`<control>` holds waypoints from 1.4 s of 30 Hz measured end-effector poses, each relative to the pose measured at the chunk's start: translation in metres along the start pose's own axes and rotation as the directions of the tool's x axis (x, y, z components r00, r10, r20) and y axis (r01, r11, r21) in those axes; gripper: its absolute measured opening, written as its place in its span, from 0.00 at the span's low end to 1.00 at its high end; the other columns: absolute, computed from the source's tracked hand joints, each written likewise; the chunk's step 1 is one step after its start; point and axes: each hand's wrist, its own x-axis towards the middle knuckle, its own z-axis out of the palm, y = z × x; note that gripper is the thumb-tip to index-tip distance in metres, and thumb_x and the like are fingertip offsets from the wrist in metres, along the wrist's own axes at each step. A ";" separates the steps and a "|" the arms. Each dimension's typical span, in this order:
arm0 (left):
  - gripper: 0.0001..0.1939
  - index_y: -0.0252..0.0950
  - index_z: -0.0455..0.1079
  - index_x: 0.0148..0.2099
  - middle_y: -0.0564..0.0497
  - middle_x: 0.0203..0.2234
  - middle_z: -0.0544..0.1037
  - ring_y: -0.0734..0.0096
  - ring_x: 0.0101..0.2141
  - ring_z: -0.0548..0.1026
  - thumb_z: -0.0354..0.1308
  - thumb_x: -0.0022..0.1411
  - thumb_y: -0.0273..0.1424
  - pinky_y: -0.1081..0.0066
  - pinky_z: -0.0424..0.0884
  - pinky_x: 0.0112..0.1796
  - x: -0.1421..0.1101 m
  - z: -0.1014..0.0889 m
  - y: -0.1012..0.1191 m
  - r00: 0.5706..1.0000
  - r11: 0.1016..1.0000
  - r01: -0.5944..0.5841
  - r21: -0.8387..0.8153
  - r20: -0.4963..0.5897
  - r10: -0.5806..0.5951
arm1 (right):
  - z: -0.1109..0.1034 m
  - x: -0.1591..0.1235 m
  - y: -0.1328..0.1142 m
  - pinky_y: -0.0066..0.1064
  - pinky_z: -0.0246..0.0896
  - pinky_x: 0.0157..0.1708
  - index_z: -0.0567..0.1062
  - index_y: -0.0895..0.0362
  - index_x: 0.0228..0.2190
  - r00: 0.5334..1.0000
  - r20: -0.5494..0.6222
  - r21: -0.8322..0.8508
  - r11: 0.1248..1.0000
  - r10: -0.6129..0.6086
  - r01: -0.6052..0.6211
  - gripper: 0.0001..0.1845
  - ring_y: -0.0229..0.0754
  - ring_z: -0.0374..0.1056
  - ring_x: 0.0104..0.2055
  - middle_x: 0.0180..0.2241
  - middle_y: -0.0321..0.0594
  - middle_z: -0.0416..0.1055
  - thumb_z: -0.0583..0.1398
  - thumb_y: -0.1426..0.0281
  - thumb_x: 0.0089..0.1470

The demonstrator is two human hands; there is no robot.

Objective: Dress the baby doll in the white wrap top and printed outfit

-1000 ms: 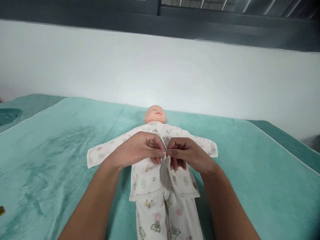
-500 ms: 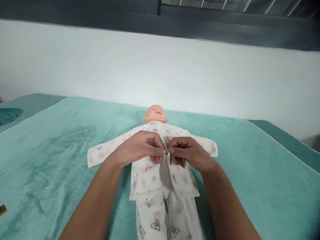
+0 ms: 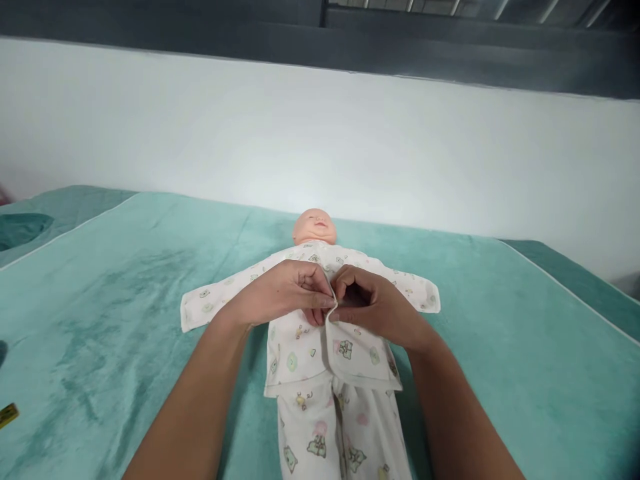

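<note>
A baby doll (image 3: 314,227) lies on its back, dressed in a white printed baby shirt (image 3: 295,357) and matching pants (image 3: 320,433). At the middle of the shirt's front opening, my left hand (image 3: 295,290) pinches the cloth edge between thumb and fingers. Close against it, my right hand (image 3: 375,303) has its thumb and curled fingers on the other front edge. The two sets of fingertips nearly touch. Whatever fastener sits between them is hidden. Below my hands the right front panel laps over toward the left one.
A teal plush cover (image 3: 125,320) spreads under the doll. Behind it rises a white wall (image 3: 320,140) with a dark ledge (image 3: 200,37) above. A small yellow tag (image 3: 7,415) lies at the left edge.
The right front panel has swung across to the left, covering the gap below my hands. My right hand's fingers have curled and shifted around the edge. The view has moved slightly.
</note>
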 end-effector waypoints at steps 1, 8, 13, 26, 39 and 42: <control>0.10 0.34 0.70 0.34 0.53 0.24 0.77 0.74 0.26 0.77 0.64 0.57 0.36 0.75 0.75 0.29 -0.001 0.000 0.001 1.000 1.000 0.005 0.018 -0.003 -0.005 | 0.000 0.000 0.000 0.29 0.59 0.34 0.68 0.55 0.29 1.000 -0.004 -0.006 1.000 0.004 -0.004 0.12 0.37 0.63 0.35 0.35 0.36 0.67 0.67 0.70 0.47; 0.11 0.36 0.70 0.36 0.52 0.28 0.78 0.68 0.31 0.78 0.65 0.54 0.36 0.71 0.74 0.32 -0.004 0.003 0.006 0.997 0.982 0.072 0.177 -0.034 -0.067 | 0.002 0.001 0.000 0.28 0.55 0.32 0.67 0.56 0.28 0.999 -0.039 -0.079 0.997 -0.012 0.008 0.12 0.35 0.59 0.33 0.33 0.35 0.65 0.66 0.69 0.47; 0.07 0.36 0.68 0.35 0.53 0.26 0.76 0.70 0.28 0.78 0.61 0.55 0.32 0.71 0.74 0.30 -0.004 0.004 0.006 0.998 0.984 0.059 0.166 -0.032 -0.054 | 0.003 0.002 -0.002 0.28 0.54 0.31 0.66 0.56 0.27 0.999 -0.035 -0.070 0.998 -0.003 0.000 0.15 0.35 0.58 0.33 0.33 0.35 0.64 0.68 0.67 0.46; 0.09 0.37 0.62 0.36 0.58 0.23 0.69 0.77 0.22 0.72 0.56 0.53 0.23 0.75 0.70 0.26 0.001 0.004 0.000 1.000 0.999 -0.025 0.023 0.002 0.025 | -0.004 0.002 0.004 0.30 0.57 0.34 0.67 0.55 0.31 0.998 0.052 0.083 0.996 -0.031 0.027 0.13 0.38 0.61 0.35 0.34 0.37 0.65 0.64 0.62 0.53; 0.10 0.35 0.65 0.40 0.54 0.24 0.73 0.74 0.25 0.74 0.57 0.62 0.36 0.73 0.71 0.28 -0.001 0.000 0.000 0.996 0.998 -0.056 0.019 0.071 0.054 | -0.006 0.004 0.011 0.30 0.61 0.35 0.71 0.56 0.30 0.999 0.040 0.202 0.979 0.011 -0.019 0.14 0.37 0.64 0.35 0.34 0.37 0.69 0.69 0.64 0.46; 0.10 0.36 0.65 0.40 0.54 0.23 0.73 0.74 0.24 0.74 0.57 0.62 0.37 0.73 0.71 0.27 -0.001 0.000 -0.001 0.995 0.998 -0.062 0.011 0.075 0.061 | -0.005 0.004 0.012 0.31 0.61 0.35 0.71 0.56 0.30 0.999 0.031 0.201 0.979 0.016 -0.022 0.14 0.38 0.65 0.35 0.33 0.37 0.69 0.69 0.65 0.46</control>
